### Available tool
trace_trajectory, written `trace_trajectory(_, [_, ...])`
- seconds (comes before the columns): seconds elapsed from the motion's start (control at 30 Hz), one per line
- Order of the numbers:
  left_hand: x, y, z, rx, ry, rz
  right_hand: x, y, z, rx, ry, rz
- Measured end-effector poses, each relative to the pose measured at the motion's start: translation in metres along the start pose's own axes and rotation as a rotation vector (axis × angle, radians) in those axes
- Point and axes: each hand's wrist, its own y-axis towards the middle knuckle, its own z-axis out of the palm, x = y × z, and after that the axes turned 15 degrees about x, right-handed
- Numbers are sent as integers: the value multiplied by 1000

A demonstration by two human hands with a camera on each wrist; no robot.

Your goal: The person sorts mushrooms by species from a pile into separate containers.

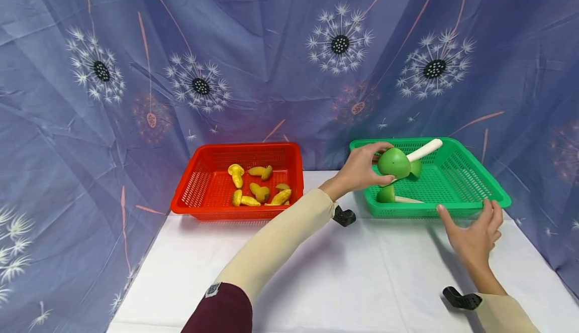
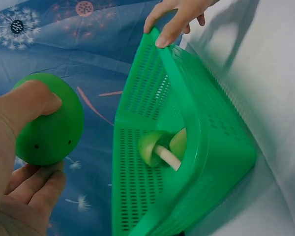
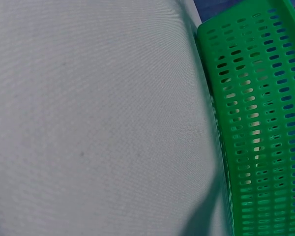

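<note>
My left hand [image 1: 359,167] grips the round cap of a green toy mushroom [image 1: 394,163] between thumb and fingers, above the left part of the green basket [image 1: 490,182]. A white stem slants up to the right from that cap; the left wrist view hides it. Inside the basket lie a second green mushroom [image 1: 386,194], its pale stem to the right, and another green cap [image 1: 415,169] partly behind the held one. My right hand [image 1: 475,235] touches the basket's front rim near the right corner, thumb and fingers spread. The right wrist view shows no hand.
A red basket [image 1: 181,202] stands to the left, holding several yellow mushrooms [image 1: 260,191]. White cloth [image 1: 344,278] covers the table. Behind both baskets hangs a blue curtain [image 1: 271,72] with dandelion prints.
</note>
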Motion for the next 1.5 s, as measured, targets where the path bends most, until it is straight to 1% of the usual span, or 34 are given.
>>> trace_trajectory(0.2, [3,22,14,44,42,-79,-1,2,-3,-4,8,0])
trace_trajectory(0.33, [9,34,23,38,26,-139,-1,2,-2,-5,8,-2])
trace_trajectory(0.53, [16,47,40,30,-17,-285,0,0,-1,8,-3,-2])
trace_trajectory(0.6, [17,51,44,37,-17,-316,1,0,-1,8,-6,-3])
trace_trajectory(0.7, [16,58,49,51,-1,-328,1,0,-1,4,-9,-8])
trace_trajectory(0.83, [13,65,53,85,48,-320,1,0,-1,0,-11,-9])
trace_trajectory(0.97, [11,68,55,112,73,-316,0,1,0,-10,-16,-13])
trace_trajectory(1.27, [17,67,55,90,73,-356,-1,2,2,-28,-26,-16])
trace_trajectory(1.5, [18,68,55,95,81,-385,0,1,2,-25,-24,-13])
